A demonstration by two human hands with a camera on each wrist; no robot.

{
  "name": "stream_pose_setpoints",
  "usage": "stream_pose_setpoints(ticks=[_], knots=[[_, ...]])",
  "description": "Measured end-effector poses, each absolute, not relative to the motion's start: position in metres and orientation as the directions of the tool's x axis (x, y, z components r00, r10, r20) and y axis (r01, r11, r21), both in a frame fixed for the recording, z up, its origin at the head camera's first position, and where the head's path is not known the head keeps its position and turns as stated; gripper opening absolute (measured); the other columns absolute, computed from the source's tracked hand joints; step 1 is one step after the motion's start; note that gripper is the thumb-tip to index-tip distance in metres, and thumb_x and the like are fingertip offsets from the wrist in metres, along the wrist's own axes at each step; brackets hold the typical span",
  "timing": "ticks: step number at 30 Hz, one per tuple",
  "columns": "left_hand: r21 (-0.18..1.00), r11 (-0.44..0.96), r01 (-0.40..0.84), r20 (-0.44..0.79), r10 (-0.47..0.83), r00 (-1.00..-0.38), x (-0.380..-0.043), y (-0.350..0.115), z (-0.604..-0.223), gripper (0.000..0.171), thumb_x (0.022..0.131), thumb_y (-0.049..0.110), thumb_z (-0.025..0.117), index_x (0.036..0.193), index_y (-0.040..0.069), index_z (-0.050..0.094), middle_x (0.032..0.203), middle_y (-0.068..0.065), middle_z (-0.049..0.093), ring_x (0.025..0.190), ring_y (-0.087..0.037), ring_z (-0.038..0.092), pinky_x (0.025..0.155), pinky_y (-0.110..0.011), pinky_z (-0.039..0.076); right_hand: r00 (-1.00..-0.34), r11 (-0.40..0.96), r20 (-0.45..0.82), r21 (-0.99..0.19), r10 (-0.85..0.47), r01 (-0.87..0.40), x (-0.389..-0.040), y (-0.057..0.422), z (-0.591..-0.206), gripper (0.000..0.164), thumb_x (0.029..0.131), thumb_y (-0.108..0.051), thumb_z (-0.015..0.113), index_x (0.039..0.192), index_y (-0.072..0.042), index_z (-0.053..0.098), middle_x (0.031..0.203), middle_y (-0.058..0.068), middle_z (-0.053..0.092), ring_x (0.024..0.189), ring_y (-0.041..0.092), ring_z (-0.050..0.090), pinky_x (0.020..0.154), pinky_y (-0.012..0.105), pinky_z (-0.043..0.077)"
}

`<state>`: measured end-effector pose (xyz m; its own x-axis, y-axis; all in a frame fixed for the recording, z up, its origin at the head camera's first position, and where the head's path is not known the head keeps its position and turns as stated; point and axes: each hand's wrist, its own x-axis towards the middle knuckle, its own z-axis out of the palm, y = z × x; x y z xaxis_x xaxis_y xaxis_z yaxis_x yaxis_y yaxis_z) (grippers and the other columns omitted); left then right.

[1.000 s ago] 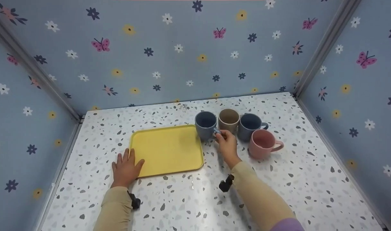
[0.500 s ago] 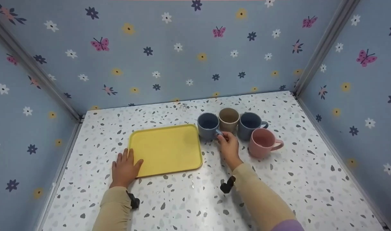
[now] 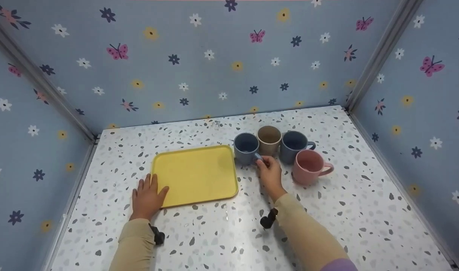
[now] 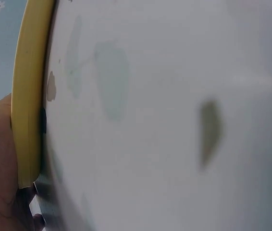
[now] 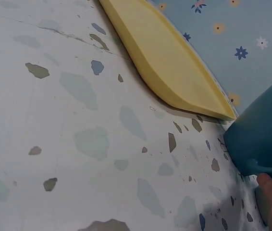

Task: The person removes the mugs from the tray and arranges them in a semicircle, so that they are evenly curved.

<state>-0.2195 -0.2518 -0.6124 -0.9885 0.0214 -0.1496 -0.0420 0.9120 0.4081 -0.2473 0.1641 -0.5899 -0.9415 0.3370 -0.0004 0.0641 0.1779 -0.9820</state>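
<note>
My right hand (image 3: pixel 270 174) pinches the handle of a blue mug (image 3: pixel 246 148). The mug stands upright just past the right edge of a yellow tray (image 3: pixel 195 175). Its handle and part of its wall also show in the right wrist view, with my right fingers (image 5: pixel 270 190) at the handle. My left hand (image 3: pixel 146 197) rests with spread fingers over the tray's near left corner. In the left wrist view, the tray's rim (image 4: pixel 29 96) runs along that hand's palm side.
Right of the held mug stand a beige mug (image 3: pixel 269 139), a second blue mug (image 3: pixel 294 147) and a pink mug (image 3: pixel 307 168), close together. The speckled table (image 3: pixel 214 233) is walled in by flowered panels (image 3: pixel 214 60) at the back and both sides.
The held blue mug has moved slightly right, away from overlapping the tray's right corner and nearer the beige mug. My right hand moved with it; my left hand stayed at the tray.
</note>
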Motion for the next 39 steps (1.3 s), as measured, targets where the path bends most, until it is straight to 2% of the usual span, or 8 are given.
stream_pose_setpoints(ticks=[6,24,32,36,39], knots=[[0.412,0.910,-0.048,-0.159,0.020,-0.987,-0.218,-0.251,-0.611,0.077,0.107,0.049,0.039,0.160,-0.001,0.014,0.166,-0.027,0.007,0.151,-0.051,0.000,0.116,-0.071,-0.001,-0.938,0.196,0.030,-0.980,0.347,0.041,-0.246,0.163,-0.592,0.013,0.099,-0.008,0.066,0.107,0.001,0.069,0.100,0.010,0.068,0.091,0.017,0.062,0.076,0.025,0.049],[0.414,0.907,-0.069,-0.159,-0.003,-0.987,-0.214,-0.254,-0.612,0.079,0.106,0.050,0.041,0.161,0.000,0.014,0.166,-0.026,0.007,0.151,-0.049,0.000,0.117,-0.069,-0.002,-0.951,0.179,-0.027,-0.980,0.307,0.086,-0.243,0.161,-0.590,0.014,0.101,-0.011,0.063,0.110,-0.001,0.067,0.107,0.010,0.066,0.097,0.019,0.060,0.082,0.031,0.049],[0.424,0.903,-0.069,-0.148,-0.006,-0.989,-0.212,-0.252,-0.616,0.076,0.107,0.048,0.040,0.161,0.001,0.015,0.167,-0.025,0.007,0.151,-0.049,0.001,0.117,-0.069,-0.002,-0.956,0.171,-0.038,-0.981,0.292,0.092,-0.240,0.164,-0.589,0.018,0.100,-0.013,0.065,0.113,-0.001,0.068,0.106,0.010,0.067,0.095,0.019,0.061,0.079,0.028,0.050],[0.438,0.897,-0.058,-0.142,0.005,-0.990,-0.214,-0.252,-0.615,0.070,0.109,0.045,0.034,0.161,0.001,0.017,0.166,-0.026,0.007,0.151,-0.050,0.000,0.117,-0.069,-0.002,-0.967,0.202,-0.042,-0.975,0.251,0.095,-0.238,0.169,-0.581,0.024,0.100,-0.015,0.065,0.118,0.000,0.066,0.110,0.012,0.066,0.100,0.021,0.061,0.083,0.030,0.052],[0.433,0.899,-0.070,-0.109,-0.025,-0.994,-0.217,-0.250,-0.611,0.068,0.109,0.045,0.031,0.160,0.001,0.022,0.166,-0.029,0.005,0.150,-0.052,-0.004,0.118,-0.067,-0.003,-0.982,0.246,-0.031,-0.966,0.185,0.077,-0.237,0.177,-0.573,0.029,0.099,-0.016,0.066,0.123,0.001,0.063,0.115,0.015,0.067,0.108,0.025,0.062,0.090,0.035,0.053]])
